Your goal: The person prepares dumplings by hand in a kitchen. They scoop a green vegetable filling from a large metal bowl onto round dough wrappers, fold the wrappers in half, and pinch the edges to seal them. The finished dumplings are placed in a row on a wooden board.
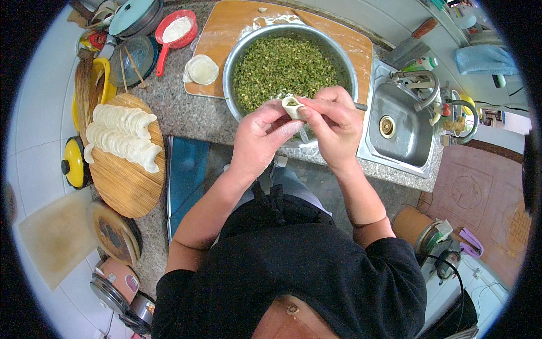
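Between my two hands, over the near rim of a large metal basin [227,80], is a folded dumpling wrapper [293,111] with some green filling showing in its opening. My left hand [263,134] supports it from the left, thumb and fingers against the dough. From the right, the fingertips of my right hand [334,127] pinch its edge. A dark utensil handle [360,106] juts out past my right hand. Chopped green filling [283,68] fills much of the basin. A small stack of round dough wrappers [203,70] lies left of the basin on a wooden board [214,40].
Rows of shaped dumplings [123,142] lie on a round wooden board [127,190] at left. Behind it are a red scoop of flour [178,29], lidded pans [132,19] and a yellow-lidded pot [74,163]. A steel sink [400,127] with a faucet [427,76] adjoins the counter at right.
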Available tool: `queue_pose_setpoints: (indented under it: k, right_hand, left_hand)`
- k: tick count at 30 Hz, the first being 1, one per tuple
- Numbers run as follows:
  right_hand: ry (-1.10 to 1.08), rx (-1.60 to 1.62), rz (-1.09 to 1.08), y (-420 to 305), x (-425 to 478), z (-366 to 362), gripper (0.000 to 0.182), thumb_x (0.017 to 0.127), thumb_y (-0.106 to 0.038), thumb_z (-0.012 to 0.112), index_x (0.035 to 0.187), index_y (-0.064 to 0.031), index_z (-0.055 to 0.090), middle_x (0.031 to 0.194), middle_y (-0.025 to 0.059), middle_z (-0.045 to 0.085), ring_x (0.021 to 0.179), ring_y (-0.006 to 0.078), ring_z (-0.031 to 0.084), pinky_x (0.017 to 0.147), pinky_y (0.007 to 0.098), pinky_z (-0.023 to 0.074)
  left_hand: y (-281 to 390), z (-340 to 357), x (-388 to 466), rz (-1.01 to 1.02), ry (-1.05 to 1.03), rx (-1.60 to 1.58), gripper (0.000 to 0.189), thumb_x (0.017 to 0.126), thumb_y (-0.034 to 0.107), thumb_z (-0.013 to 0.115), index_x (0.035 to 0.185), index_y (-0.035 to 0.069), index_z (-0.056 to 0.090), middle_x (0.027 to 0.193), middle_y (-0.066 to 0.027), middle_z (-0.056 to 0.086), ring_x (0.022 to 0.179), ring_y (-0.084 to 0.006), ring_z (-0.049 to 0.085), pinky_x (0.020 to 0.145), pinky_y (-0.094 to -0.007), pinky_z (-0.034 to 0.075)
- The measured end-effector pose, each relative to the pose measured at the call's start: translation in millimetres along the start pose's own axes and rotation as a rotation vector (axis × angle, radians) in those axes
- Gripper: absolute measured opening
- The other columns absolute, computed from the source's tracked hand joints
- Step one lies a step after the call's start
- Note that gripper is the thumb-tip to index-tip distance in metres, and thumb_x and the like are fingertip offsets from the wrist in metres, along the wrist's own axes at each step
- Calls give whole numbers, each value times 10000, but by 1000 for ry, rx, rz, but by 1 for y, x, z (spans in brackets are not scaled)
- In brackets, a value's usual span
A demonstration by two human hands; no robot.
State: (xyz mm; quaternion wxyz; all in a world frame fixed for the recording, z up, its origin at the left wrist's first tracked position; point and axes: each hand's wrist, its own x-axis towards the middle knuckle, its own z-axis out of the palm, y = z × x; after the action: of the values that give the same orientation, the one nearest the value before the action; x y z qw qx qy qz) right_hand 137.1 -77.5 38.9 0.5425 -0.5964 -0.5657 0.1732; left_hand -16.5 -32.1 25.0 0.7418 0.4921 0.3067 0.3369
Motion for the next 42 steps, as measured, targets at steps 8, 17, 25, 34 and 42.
queue_pose_setpoints:
  k: [8,17,25,34,42]
  right_hand:
    - [-85,76,91,-2,6,0,199,807,-41,710,1002,-38,751,806,14,566,752,122,534,644,230,422]
    - [-103,-31,-6,2,5,-3,169,830,-41,689,985,-44,755,805,25,566,747,123,537,637,233,423]
    - [-192,65,114,9,11,-5,152,854,-55,676,984,-32,750,832,23,565,767,115,528,670,235,432]
    - [-214,84,144,11,16,-3,115,867,-70,669,940,-27,747,879,26,555,794,91,515,666,212,409]
    - [-321,23,253,6,19,-5,124,880,-87,663,950,-27,746,886,21,555,800,99,519,676,218,418]
  left_hand:
    - [2,-7,4,-8,-42,115,220,876,29,653,1091,-20,652,1061,-48,609,983,-116,592,845,-257,480]
    - [-5,-7,2,-59,-86,58,223,884,54,656,1091,-28,648,1046,-36,604,942,-102,592,826,-251,481]
    - [-8,-11,4,-48,-111,100,231,881,78,672,1078,-38,643,988,-35,609,914,-97,594,803,-253,488]
    - [-3,-12,5,-155,-126,92,247,875,100,683,1083,-30,648,966,-22,633,885,-87,592,800,-252,483]
    - [-2,-14,4,-188,-167,158,251,875,108,676,1094,-12,655,1050,-25,666,955,-89,605,869,-263,490]
